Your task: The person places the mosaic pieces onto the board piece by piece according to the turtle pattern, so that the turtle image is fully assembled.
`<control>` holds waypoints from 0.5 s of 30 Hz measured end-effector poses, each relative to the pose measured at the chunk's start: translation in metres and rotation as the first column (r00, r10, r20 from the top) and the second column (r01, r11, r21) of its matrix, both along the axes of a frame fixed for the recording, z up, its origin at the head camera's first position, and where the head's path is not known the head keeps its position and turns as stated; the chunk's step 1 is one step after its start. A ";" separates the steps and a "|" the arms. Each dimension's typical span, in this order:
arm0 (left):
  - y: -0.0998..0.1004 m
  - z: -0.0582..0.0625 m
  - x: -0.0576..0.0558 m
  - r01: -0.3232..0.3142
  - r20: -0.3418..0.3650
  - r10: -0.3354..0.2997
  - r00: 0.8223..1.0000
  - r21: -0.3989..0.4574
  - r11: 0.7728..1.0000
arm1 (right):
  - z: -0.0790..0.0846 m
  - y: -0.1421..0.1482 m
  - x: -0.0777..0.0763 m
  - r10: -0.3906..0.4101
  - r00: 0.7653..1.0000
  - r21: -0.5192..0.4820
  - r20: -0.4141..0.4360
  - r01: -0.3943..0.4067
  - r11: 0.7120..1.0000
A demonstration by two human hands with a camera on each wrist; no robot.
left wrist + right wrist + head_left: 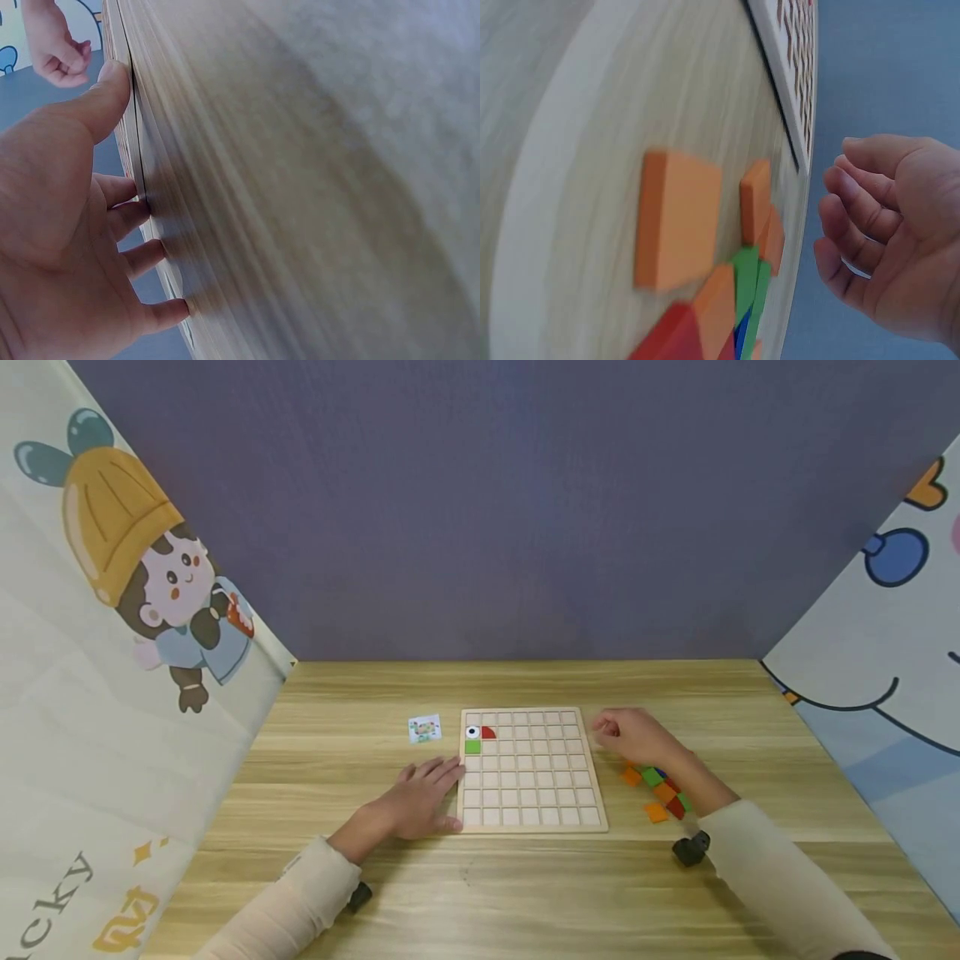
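A wooden grid board (531,832) lies flat on the table. In its upper left squares are a white tile with a black eye (472,732), a red rounded piece (488,733) and a green square tile (472,747). My left hand (423,800) rests at the board's left edge, fingers spread, thumb and fingertips touching the edge. Beyond the board's right edge hovers my right hand (636,737), raised above the table with loosely curled fingers. The right wrist view shows nothing between its fingers. Below it lie loose coloured tiles, including an orange tile (679,217) and a green tile (745,277).
A small printed card (424,728) lies left of the board. Loose orange, green, red and blue pieces cluster right of the board, partly hidden by the right forearm. A dark upright panel (525,527) closes the table's back, with printed sheets on both sides.
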State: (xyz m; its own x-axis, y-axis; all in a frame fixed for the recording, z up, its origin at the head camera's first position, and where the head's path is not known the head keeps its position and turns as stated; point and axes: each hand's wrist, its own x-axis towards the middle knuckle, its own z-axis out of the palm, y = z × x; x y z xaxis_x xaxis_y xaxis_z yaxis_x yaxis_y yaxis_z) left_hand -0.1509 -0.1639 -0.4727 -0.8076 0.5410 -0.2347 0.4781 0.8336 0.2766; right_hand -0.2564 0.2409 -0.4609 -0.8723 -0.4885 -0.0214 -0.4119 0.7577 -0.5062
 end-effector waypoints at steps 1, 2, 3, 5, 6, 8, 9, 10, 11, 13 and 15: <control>0.000 0.000 0.000 0.000 0.001 0.000 1.000 0.002 1.000 | 0.000 0.003 0.001 -0.006 1.000 0.011 0.000 0.006 1.000; 0.000 0.001 0.000 0.000 0.003 0.000 1.000 0.004 1.000 | 0.000 0.006 0.001 -0.009 1.000 0.021 0.002 0.009 1.000; 0.000 0.001 0.000 0.000 0.003 0.000 1.000 0.004 1.000 | 0.001 0.008 0.002 -0.013 1.000 0.029 0.006 0.012 0.999; 0.000 0.001 0.001 0.000 0.004 0.000 1.000 0.004 1.000 | 0.001 0.014 0.003 -0.018 1.000 0.048 0.008 0.018 0.999; 0.000 0.001 0.001 0.000 0.005 0.000 1.000 0.005 1.000 | 0.001 0.017 0.003 -0.020 1.000 0.053 0.010 0.020 0.998; 0.000 0.001 0.001 -0.001 0.006 0.001 1.000 0.002 1.000 | 0.001 0.023 0.004 -0.017 1.000 0.063 0.008 0.016 0.998; 0.000 0.001 0.001 -0.001 0.005 0.001 1.000 0.000 1.000 | 0.001 0.025 0.004 -0.015 1.000 0.066 0.005 0.014 0.998; 0.000 0.001 0.001 -0.001 0.004 0.001 1.000 0.000 1.000 | 0.001 0.028 0.005 -0.013 1.000 0.071 0.000 0.013 0.997; 0.000 0.001 0.001 -0.002 0.004 0.002 1.000 -0.002 1.000 | 0.000 0.031 0.005 -0.012 1.000 0.076 -0.004 0.012 0.997; 0.000 0.001 0.001 -0.002 0.005 0.002 1.000 -0.004 1.000 | 0.000 0.036 0.006 -0.009 1.000 0.092 -0.017 0.011 0.996; 0.000 0.002 0.001 -0.002 0.007 0.002 1.000 -0.002 1.000 | 0.000 0.041 0.007 -0.006 1.000 0.110 -0.022 0.009 0.994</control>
State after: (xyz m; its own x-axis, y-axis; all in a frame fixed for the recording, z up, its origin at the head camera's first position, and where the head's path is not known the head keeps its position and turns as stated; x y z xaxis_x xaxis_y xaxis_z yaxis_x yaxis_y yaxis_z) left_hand -0.1498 -0.1637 -0.4709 -0.8071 0.5390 -0.2409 0.4746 0.8350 0.2785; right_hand -0.2496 0.2818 -0.4609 -0.8768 -0.4776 -0.0557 -0.4159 0.8115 -0.4105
